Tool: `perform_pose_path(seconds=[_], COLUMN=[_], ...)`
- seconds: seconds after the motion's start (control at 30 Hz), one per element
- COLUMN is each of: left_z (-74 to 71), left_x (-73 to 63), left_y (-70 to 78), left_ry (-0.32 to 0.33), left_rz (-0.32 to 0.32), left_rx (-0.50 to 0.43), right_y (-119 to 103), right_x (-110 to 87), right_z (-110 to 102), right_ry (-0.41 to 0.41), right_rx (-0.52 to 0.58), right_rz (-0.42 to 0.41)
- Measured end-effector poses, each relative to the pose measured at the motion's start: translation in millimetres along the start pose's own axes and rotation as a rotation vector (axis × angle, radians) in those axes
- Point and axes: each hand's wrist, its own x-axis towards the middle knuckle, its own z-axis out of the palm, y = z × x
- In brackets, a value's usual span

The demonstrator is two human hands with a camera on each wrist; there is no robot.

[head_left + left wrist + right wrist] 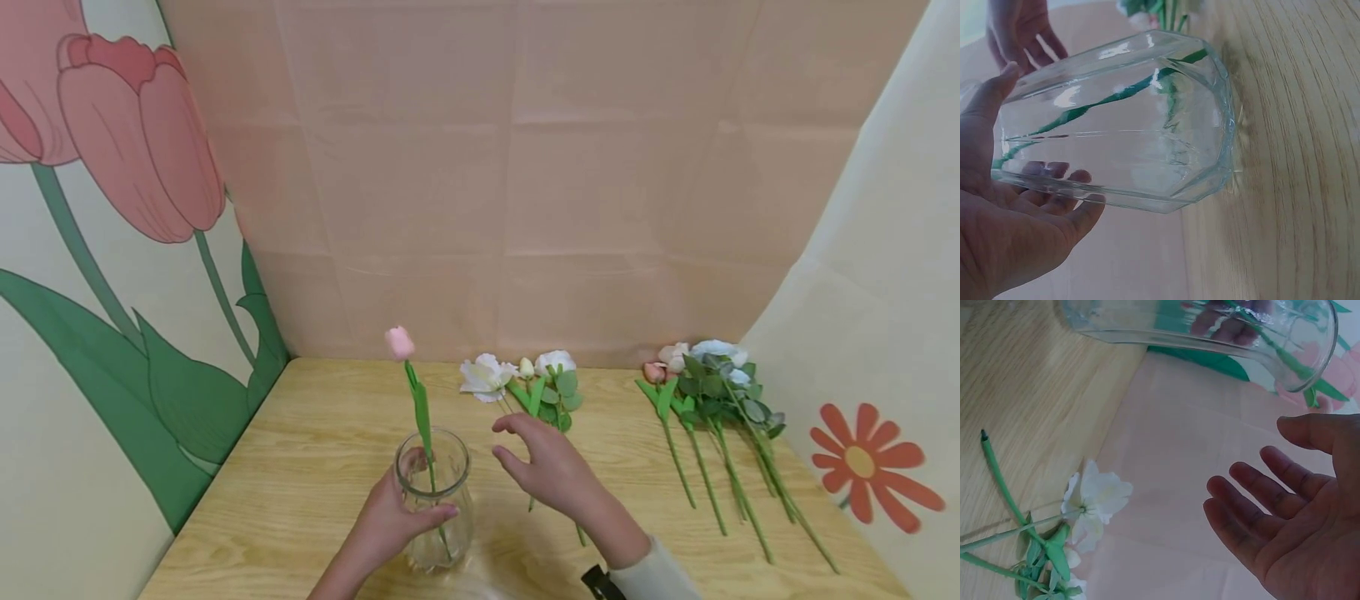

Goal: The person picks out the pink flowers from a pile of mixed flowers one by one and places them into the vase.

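Note:
My left hand grips a clear glass vase near its neck, thumb across the front and fingers behind. Inside leans a pink tulip, its green stem reaching the bottom and its head well above the rim. The left wrist view shows the ribbed vase with the stem slanting through the glass. To the right of the vase my right hand hovers with loosely bent fingers, touching nothing. In the right wrist view that hand has its palm bare, apart from the vase.
Behind my right hand lie a white open flower, a pale tulip bud and a white bloom with leaves. At the right of the wooden table lies a bunch of blue and pink flowers, stems toward me.

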Motion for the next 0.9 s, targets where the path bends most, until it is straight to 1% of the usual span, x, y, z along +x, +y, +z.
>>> perform_pose_path(seconds=[0.33,0.63,0.8,0.9], left_z=[0.7,0.3,0.3,0.4], left_x=[-0.8,-1.5,-1.2,-1.2], left_y=[0.7,1.3,0.8,0.5], left_ry=[0.012,0.004,0.005,0.009], left_rz=[0.004,-0.01,-0.035,-0.04], left_rx=[0.004,0.018,0.013,0.012], right_y=[13,28,38,43], right_x=[-4.9,-8.2,-11.8,-13.6], right_z=[0,-3,-5,-7], right_ry=[0.012,0.014,0.004,0.0], right_rx=[-0.025,-0.035,-0.034,-0.042], right_rz=[0.081,0.082,0.108,0.129])
